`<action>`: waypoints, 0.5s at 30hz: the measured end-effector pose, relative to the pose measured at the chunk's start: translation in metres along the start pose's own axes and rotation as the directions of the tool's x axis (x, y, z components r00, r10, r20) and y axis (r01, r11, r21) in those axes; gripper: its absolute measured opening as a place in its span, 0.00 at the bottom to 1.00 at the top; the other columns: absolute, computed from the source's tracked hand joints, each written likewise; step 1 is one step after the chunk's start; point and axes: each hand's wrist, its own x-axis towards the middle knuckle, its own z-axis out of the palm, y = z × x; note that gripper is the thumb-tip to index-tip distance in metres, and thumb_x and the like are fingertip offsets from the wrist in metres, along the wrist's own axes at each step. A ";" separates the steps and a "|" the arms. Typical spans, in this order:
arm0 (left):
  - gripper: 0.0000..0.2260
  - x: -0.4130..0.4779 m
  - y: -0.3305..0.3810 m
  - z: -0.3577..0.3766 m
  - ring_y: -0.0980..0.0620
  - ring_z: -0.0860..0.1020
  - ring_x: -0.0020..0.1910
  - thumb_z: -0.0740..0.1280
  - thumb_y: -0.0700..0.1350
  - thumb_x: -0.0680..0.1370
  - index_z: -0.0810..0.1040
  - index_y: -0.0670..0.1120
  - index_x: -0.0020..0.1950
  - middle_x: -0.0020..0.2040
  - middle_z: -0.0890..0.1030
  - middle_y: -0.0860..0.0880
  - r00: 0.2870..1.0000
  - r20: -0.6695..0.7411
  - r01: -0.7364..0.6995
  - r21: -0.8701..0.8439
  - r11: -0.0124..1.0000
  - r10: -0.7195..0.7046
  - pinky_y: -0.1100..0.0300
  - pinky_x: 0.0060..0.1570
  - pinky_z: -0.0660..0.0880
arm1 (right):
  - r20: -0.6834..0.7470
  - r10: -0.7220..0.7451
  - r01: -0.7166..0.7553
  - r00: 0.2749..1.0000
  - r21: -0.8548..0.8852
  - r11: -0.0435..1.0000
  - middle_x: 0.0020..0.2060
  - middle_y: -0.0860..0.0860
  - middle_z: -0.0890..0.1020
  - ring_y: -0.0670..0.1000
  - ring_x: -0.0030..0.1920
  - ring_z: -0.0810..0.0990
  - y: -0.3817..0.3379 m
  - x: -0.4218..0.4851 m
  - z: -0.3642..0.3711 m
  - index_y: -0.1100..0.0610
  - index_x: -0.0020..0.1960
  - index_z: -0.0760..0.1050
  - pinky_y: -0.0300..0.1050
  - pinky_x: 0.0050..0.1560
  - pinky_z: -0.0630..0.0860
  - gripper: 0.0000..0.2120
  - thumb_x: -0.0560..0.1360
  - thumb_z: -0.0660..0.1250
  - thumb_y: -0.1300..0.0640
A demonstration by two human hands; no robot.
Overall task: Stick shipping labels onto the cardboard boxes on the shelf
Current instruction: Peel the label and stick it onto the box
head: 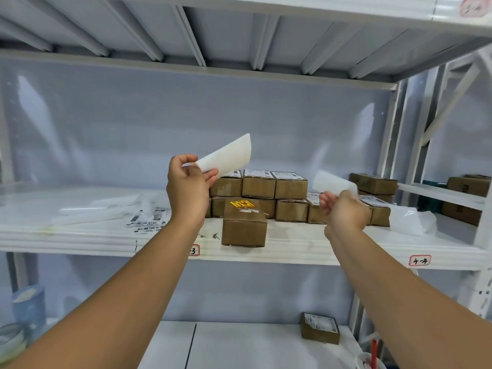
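We face a white metal shelf. Toward its right, stacked cardboard boxes mostly carry labels on top. One front box, alone near the edge, shows only a yellow sticker. Our left hand pinches a curled white sheet and our right hand pinches a smaller sheet, the two well apart. We judge label and backing peeled apart; next, lay the label flat on the front box.

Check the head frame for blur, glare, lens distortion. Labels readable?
Head view: the right hand and its white paper sheet are motion-smeared; the left hand and its curled white sheet are sharper. Head view: glare streaks on the translucent plastic backing; the white metal shelf edge bows from the wide lens; print on the white labels atop the brown cardboard boxes is unreadable.
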 end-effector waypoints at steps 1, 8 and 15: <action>0.09 -0.002 -0.001 0.002 0.53 0.83 0.45 0.54 0.37 0.80 0.68 0.50 0.50 0.54 0.78 0.45 0.999 0.019 -0.034 0.032 0.999 0.034 0.60 0.47 0.79 | 0.045 -0.007 0.007 0.999 0.001 1.000 0.36 0.58 0.81 0.47 0.23 0.79 0.001 -0.004 0.002 0.63 0.40 0.70 0.36 0.25 0.75 0.09 0.77 0.55 0.65; 0.05 -0.016 -0.002 0.010 0.57 0.73 0.45 0.59 0.37 0.78 0.68 0.46 0.47 0.52 0.74 0.50 0.937 0.258 -0.317 0.350 0.882 0.235 0.75 0.31 0.68 | 0.431 -0.166 0.269 0.887 -0.188 0.945 0.39 0.53 0.83 0.48 0.30 0.82 -0.001 -0.043 0.029 0.57 0.44 0.73 0.39 0.32 0.78 0.09 0.79 0.55 0.64; 0.28 -0.025 0.001 0.022 0.58 0.73 0.39 0.49 0.66 0.74 0.78 0.46 0.44 0.37 0.76 0.55 0.903 0.428 -0.107 0.314 0.943 -0.041 0.58 0.42 0.70 | 0.703 -0.363 0.714 0.612 -0.294 0.635 0.39 0.47 0.85 0.48 0.42 0.83 0.001 -0.085 0.053 0.51 0.41 0.76 0.39 0.47 0.77 0.09 0.76 0.61 0.60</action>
